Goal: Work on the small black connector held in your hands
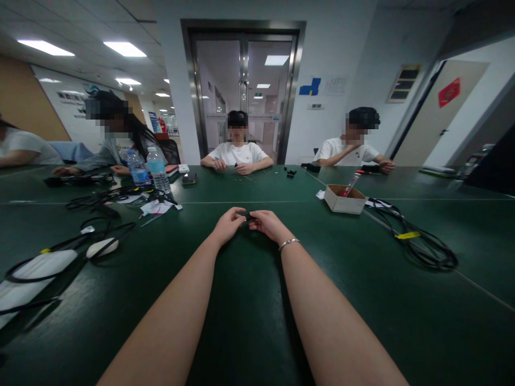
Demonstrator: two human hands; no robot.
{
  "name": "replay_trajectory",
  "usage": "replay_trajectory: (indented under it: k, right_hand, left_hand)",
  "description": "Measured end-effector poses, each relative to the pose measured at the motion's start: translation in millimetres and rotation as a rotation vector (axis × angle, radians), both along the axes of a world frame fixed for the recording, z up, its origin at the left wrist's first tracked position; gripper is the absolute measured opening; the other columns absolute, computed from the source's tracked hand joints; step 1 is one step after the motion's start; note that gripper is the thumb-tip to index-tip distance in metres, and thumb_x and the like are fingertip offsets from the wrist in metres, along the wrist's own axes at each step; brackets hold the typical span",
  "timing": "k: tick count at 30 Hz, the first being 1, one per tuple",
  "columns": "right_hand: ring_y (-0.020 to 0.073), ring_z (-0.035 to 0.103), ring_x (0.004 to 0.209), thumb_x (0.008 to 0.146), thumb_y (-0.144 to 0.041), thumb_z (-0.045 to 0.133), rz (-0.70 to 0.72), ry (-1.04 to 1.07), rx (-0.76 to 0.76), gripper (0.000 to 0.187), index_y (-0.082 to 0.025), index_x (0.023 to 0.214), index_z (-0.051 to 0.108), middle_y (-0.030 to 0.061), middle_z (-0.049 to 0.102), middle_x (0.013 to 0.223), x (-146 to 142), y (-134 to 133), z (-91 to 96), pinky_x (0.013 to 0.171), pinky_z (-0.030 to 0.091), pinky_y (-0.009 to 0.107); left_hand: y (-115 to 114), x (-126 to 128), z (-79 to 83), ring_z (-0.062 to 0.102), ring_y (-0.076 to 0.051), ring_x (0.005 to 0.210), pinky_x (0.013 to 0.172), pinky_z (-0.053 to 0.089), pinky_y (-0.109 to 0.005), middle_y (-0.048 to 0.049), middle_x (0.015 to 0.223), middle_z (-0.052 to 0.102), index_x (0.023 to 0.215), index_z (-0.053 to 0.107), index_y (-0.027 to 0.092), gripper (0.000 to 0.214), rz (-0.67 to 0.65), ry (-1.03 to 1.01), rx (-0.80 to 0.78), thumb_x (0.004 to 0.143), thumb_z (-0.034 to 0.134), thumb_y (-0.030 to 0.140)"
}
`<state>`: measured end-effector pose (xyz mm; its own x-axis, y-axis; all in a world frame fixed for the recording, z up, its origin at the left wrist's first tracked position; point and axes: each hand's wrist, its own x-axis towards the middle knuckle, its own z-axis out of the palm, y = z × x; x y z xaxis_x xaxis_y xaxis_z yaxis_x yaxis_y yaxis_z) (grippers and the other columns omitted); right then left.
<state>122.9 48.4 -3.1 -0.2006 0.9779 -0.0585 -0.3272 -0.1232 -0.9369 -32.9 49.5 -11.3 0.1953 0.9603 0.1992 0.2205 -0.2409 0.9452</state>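
Both arms reach forward over a dark green table [249,321], and the hands meet near its middle. A small dark piece [248,217] shows between the fingertips; it is too small to tell its kind. My left hand [229,226] is closed, with thumb and fingers pinching at the piece from the left side. From the right, my right hand [269,224] has its fingers curled and closed on the same piece. A silver bracelet [289,244] circles my right wrist.
Coiled black cables [432,252] and an open box [345,203] lie right. Left are water bottles [158,171], a phone [189,179], a white mouse [102,247] and tangled cables [92,198]. Several people sit around the table, one person [238,153] straight across.
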Motion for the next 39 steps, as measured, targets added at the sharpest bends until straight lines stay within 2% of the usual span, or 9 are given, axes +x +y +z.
replay_trajectory:
  k: [6, 12, 18, 23, 30, 35, 39]
  right_hand:
    - [0.0110, 0.057, 0.047, 0.085, -0.004, 0.057, 0.029, -0.005, 0.021, 0.014, -0.007, 0.072, 0.062, 0.0067, 0.061, 0.057, 0.7, 0.2, -0.8, 0.047, 0.052, 0.019]
    - [0.0116, 0.058, 0.046, 0.084, -0.004, 0.058, 0.003, -0.001, 0.011, 0.014, -0.006, 0.071, 0.062, 0.0067, 0.060, 0.057, 0.4, 1.3, -1.8, 0.047, 0.053, 0.020]
    - [0.0117, 0.058, 0.048, 0.086, -0.003, 0.052, 0.028, 0.000, 0.021, 0.017, -0.005, 0.073, 0.063, 0.0095, 0.063, 0.060, 0.4, 0.9, -0.5, 0.047, 0.052, 0.019]
    - [0.0112, 0.057, 0.046, 0.084, -0.004, 0.058, 0.010, 0.001, 0.016, 0.015, -0.007, 0.070, 0.062, 0.0078, 0.062, 0.060, 0.6, -0.4, 0.6, 0.048, 0.052, 0.020]
    - [0.0113, 0.058, 0.049, 0.084, -0.005, 0.058, 0.030, 0.002, 0.021, 0.013, -0.006, 0.072, 0.062, 0.0080, 0.062, 0.060, 0.5, -0.1, 0.0, 0.048, 0.052, 0.019]
    - [0.0116, 0.057, 0.047, 0.082, -0.005, 0.061, -0.003, 0.007, 0.010, 0.012, -0.007, 0.070, 0.061, 0.0057, 0.060, 0.057, 0.3, 0.2, -0.8, 0.048, 0.053, 0.020]
    - [0.0114, 0.058, 0.048, 0.082, -0.006, 0.061, 0.010, 0.011, 0.014, 0.011, -0.007, 0.071, 0.061, 0.0075, 0.062, 0.061, 0.5, 0.4, -0.9, 0.048, 0.054, 0.020]
  left_hand:
    - [-1.9, 0.7, 3.5, 0.055, -0.013, 0.065, 0.062, 0.043, -0.024, -0.0026, 0.071, 0.061, 0.104, 0.060, 0.013, 0.027, -0.030, 0.036, -0.013, 0.086, 0.045, 0.028]
    - [-3.5, 0.5, 5.2, 0.056, -0.013, 0.073, 0.064, 0.044, -0.023, -0.0045, 0.087, 0.063, 0.104, 0.061, 0.015, 0.025, -0.002, 0.037, -0.013, 0.082, 0.054, 0.024]
    - [-2.9, 2.2, 5.8, 0.056, -0.013, 0.069, 0.063, 0.045, -0.024, -0.0035, 0.077, 0.063, 0.102, 0.062, 0.014, 0.025, -0.016, 0.037, -0.024, 0.087, 0.046, 0.024]
    - [-4.2, 2.1, 7.2, 0.057, -0.013, 0.073, 0.063, 0.045, -0.022, -0.0047, 0.086, 0.064, 0.101, 0.062, 0.014, 0.022, -0.015, 0.024, -0.015, 0.082, 0.053, 0.021]
    - [2.2, -1.1, 0.0, 0.057, -0.014, 0.071, 0.063, 0.045, -0.024, -0.0046, 0.080, 0.064, 0.102, 0.062, 0.014, 0.029, -0.042, 0.058, -0.002, 0.087, 0.044, 0.031]
    - [5.0, -2.3, -2.3, 0.056, -0.013, 0.073, 0.065, 0.044, -0.024, -0.0055, 0.092, 0.063, 0.106, 0.062, 0.016, 0.031, -0.049, 0.073, 0.008, 0.078, 0.058, 0.029]
    - [2.5, -1.6, 0.5, 0.056, -0.013, 0.072, 0.066, 0.044, -0.024, -0.0053, 0.086, 0.063, 0.106, 0.061, 0.014, 0.029, -0.061, 0.058, -0.018, 0.082, 0.051, 0.028]
